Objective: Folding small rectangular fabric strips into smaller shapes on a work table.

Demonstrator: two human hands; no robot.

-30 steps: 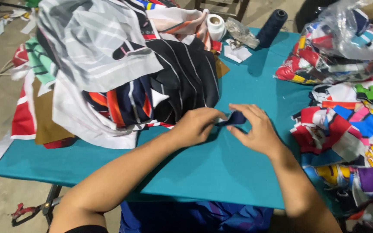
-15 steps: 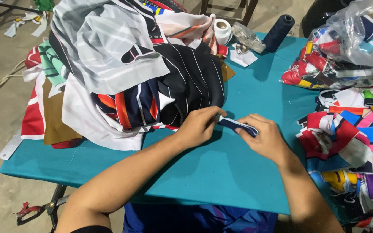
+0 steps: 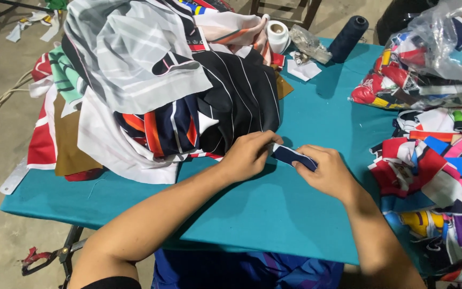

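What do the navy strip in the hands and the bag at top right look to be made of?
Navy strip: soft woven or knit fabric, matte, bending between left hand and right hand. Bag: thin clear plastic, glossy and crinkled, coloured pieces showing through.

Both forearms are bare from elbow to wrist, with no watch, ring or glove on the left hand (image 3: 249, 156) or right hand (image 3: 324, 172). A black sleeve edge (image 3: 114, 282) shows at the left upper arm, above blue patterned clothing (image 3: 247, 270)
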